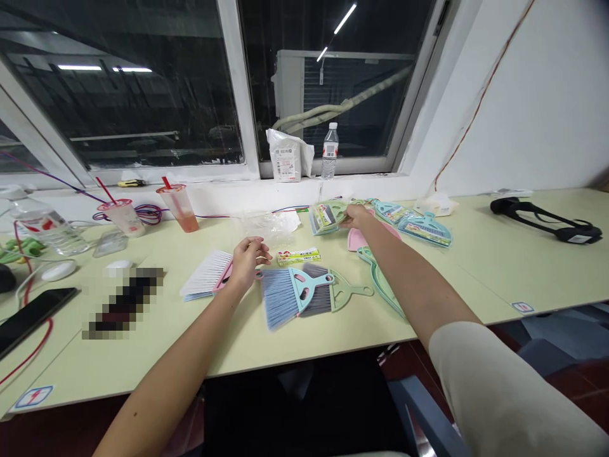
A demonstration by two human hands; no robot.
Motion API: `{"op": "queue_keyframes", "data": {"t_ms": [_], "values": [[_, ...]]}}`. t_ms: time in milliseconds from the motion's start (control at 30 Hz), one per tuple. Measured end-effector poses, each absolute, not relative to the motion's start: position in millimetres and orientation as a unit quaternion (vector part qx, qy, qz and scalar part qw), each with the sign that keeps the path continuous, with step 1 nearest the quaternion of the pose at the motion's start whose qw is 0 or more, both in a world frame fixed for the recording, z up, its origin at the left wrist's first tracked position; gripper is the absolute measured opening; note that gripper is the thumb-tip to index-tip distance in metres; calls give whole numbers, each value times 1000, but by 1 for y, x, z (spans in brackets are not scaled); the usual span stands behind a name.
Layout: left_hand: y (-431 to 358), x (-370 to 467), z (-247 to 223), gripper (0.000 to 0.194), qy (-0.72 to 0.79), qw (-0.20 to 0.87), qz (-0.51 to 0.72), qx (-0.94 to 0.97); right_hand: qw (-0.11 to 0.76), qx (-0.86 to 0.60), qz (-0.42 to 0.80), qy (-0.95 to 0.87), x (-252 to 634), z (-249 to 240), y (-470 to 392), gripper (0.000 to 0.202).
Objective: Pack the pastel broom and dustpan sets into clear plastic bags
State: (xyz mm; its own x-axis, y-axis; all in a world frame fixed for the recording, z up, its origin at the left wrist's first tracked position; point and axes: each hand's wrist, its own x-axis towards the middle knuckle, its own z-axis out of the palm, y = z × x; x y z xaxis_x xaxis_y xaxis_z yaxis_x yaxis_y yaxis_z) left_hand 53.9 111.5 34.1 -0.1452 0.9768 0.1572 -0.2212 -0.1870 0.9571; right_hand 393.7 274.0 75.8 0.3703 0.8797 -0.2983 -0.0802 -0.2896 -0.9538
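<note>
My left hand (251, 259) hovers with loosely curled, parted fingers, nothing held, beside a pink-handled white brush (209, 273). My right hand (354, 216) reaches to the back and closes on a bagged green set (328, 216) with a printed label. Between my arms lie a blue brush (280, 297) with a light blue handle and a grey brush (318, 298) with a green handle. Behind them is a yellow-green label card (299, 256). Partly under my right arm are a pink dustpan (358, 239) and a green dustpan (380, 282). More bagged blue sets (425, 228) lie to the right.
Two drink cups (179, 208) with red straws and a large bottle (47, 225) stand back left. A phone (33, 317) and cables lie at far left. A water bottle (330, 152) is on the sill. Black headgear (547, 219) rests at right.
</note>
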Motion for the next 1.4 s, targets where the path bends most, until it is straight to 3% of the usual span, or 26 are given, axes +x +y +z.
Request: {"op": "queue_keyframes", "data": {"t_ms": [267,700,967,1167,1400], "values": [[113,54,29,20,425,468,623,461,467,-692,429,-345,382,53,307,16],[110,54,33,17,435,455,628,457,405,-759,264,-436,388,46,322,23],[113,53,31,16,442,449,625,461,226,-794,3,-565,386,46,309,35],[110,54,24,9,469,323,567,595,199,-749,-120,-621,365,56,292,34],[90,68,25,13,349,215,427,806,224,-675,-42,-701,367,72,234,20]]}}
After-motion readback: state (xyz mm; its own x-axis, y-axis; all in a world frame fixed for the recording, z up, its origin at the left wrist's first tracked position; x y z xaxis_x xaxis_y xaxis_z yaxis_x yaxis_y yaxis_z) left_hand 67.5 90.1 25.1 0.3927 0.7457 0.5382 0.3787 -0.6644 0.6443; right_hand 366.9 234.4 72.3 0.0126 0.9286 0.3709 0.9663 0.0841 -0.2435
